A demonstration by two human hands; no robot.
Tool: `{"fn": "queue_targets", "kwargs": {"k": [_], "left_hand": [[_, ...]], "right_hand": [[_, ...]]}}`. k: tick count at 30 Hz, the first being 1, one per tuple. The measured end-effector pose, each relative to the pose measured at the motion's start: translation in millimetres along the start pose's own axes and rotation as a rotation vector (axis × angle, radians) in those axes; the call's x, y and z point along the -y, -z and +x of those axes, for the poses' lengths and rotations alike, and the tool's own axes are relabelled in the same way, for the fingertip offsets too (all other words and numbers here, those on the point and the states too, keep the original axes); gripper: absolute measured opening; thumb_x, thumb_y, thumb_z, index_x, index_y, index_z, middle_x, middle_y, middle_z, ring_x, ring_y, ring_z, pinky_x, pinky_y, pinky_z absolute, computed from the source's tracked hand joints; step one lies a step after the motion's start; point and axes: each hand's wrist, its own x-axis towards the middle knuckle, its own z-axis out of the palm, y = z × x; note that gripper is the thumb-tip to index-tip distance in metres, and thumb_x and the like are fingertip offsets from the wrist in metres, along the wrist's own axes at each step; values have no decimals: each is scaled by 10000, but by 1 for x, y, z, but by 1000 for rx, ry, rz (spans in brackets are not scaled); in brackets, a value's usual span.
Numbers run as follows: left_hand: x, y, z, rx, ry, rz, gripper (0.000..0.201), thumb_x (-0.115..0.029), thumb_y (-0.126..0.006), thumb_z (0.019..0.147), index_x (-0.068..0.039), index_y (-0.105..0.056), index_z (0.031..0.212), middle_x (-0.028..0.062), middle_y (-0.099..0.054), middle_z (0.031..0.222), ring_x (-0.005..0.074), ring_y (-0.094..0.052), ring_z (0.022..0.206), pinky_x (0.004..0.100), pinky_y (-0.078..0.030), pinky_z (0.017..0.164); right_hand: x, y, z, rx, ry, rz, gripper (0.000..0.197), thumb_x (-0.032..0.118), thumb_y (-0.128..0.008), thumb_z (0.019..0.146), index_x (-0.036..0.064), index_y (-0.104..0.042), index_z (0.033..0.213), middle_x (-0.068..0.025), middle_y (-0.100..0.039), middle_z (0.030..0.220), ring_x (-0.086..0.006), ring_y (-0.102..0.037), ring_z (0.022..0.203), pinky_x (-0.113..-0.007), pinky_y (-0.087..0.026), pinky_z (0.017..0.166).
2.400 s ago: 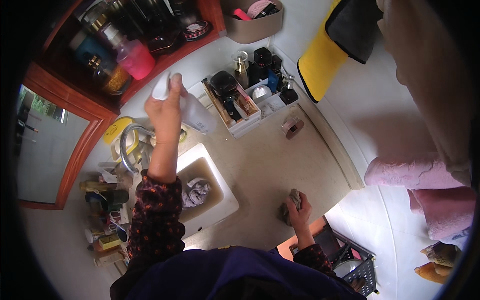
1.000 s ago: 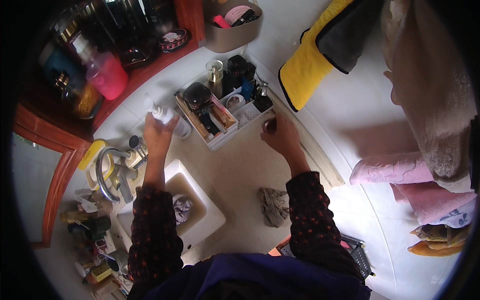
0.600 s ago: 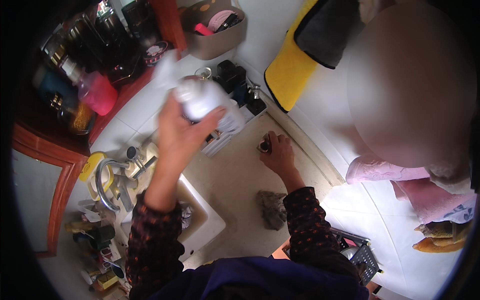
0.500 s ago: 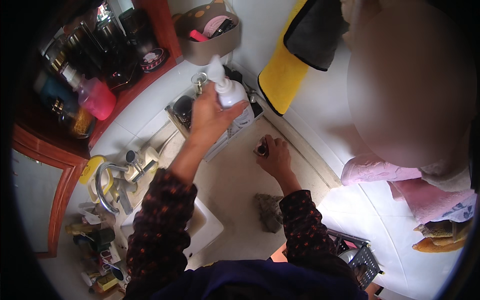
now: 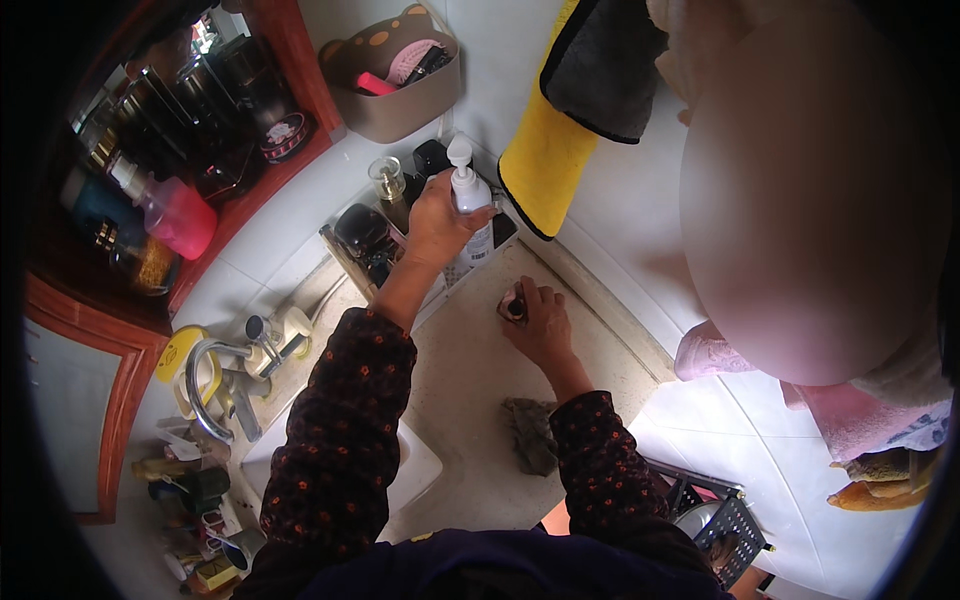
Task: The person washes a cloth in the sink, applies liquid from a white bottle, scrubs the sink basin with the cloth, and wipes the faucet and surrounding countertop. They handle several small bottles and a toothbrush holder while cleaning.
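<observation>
My left hand (image 5: pixel 438 228) is closed around a white pump bottle (image 5: pixel 472 195), which stands upright among other toiletries in an organizer tray (image 5: pixel 432 298) at the counter's far corner. On the countertop (image 5: pixel 465 380), to the right of that tray, my right hand (image 5: pixel 543 325) grips a small dark bottle or jar (image 5: pixel 515 304) with a round black top; its exact kind cannot be made out. A clear bottle with a rounded cap (image 5: pixel 389 185) and a black rounded container (image 5: pixel 362 228) stand left of the pump bottle. Nearer me, a crumpled grey cloth (image 5: pixel 529 436) lies beside my right forearm.
A white sink (image 5: pixel 420 470) with a curved faucet (image 5: pixel 203 390) is at the left. A red wooden shelf (image 5: pixel 315 100) holds bottles, including a pink one (image 5: pixel 180 215). A brown wall basket (image 5: pixel 400 105) and a yellow-and-grey towel (image 5: pixel 545 165) hang at the back.
My left hand has lowered the pump bottle into the organizer tray, where it was tilted and held higher before. My right hand stays at the small dark container.
</observation>
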Motion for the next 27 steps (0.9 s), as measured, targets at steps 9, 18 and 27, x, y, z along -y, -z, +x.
{"fn": "queue_targets", "kwargs": {"k": [9,18,27], "left_hand": [[11,14,12,70,39,-274,505,-168,-847,676,-12,-584,1078,157,-644,1000,308,-661,919,371,-520,819],[-20,26,-9,114,56,-57,589,-144,-856,649,-18,-586,1157,159,-633,1045,298,-651,960,351,-516,855],[-21,-49,-20,95,-105,-213,595,-116,-842,648,-35,-575,1174,176,-632,1072,353,-624,988,394,-503,868]], "right_hand": [[-3,-1,0,-44,46,18,713,212,-760,645,155,-480,1298,-153,-577,1054,-413,-546,962,-506,-504,780],[-1,6,-4,-17,5,18,765,223,-783,646,116,-463,1333,-163,-583,1067,-401,-549,976,-498,-496,799],[-2,12,-29,-164,-22,19,716,214,-767,683,45,-469,1313,-187,-600,1024,-404,-551,947,-486,-484,808]]}}
